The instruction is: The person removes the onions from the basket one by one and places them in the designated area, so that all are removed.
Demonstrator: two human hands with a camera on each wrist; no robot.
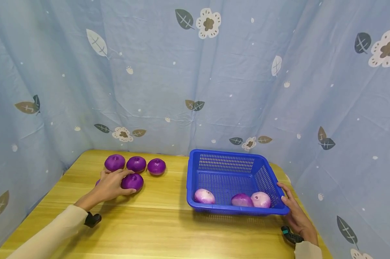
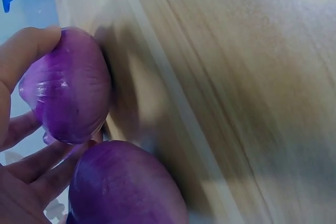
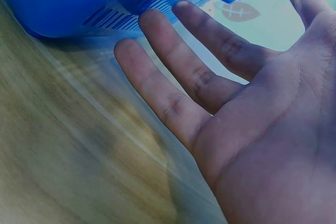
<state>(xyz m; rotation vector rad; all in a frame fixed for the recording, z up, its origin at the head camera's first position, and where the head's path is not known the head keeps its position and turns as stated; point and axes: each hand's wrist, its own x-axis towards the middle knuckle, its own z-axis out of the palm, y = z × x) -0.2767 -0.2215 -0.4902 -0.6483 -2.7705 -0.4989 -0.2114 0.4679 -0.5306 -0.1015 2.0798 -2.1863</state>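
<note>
My left hand [image 1: 112, 185] reaches over the left of the table, its thumb and fingers around a red onion [image 1: 133, 182]. In the left wrist view the thumb lies on one side of this onion [image 2: 76, 90] and fingers on the other. A second onion [image 2: 128, 187] sits beside those fingers, mostly hidden by the hand in the head view. Behind stand three more red onions [image 1: 136, 164] in a row. My right hand [image 1: 296, 214] touches the right rim of a blue plastic basket [image 1: 237, 208]; several of its fingers extend straight beside the outer wall [image 3: 142, 3].
Inside the basket, along its front side, lie a pale onion [image 1: 205, 196], a purple one [image 1: 241, 200] and another pale one [image 1: 261, 199]. Basket and onions stand on a yellowish wooden table [image 1: 169, 230]. A blue patterned curtain [image 1: 162, 79] hangs around the back and sides.
</note>
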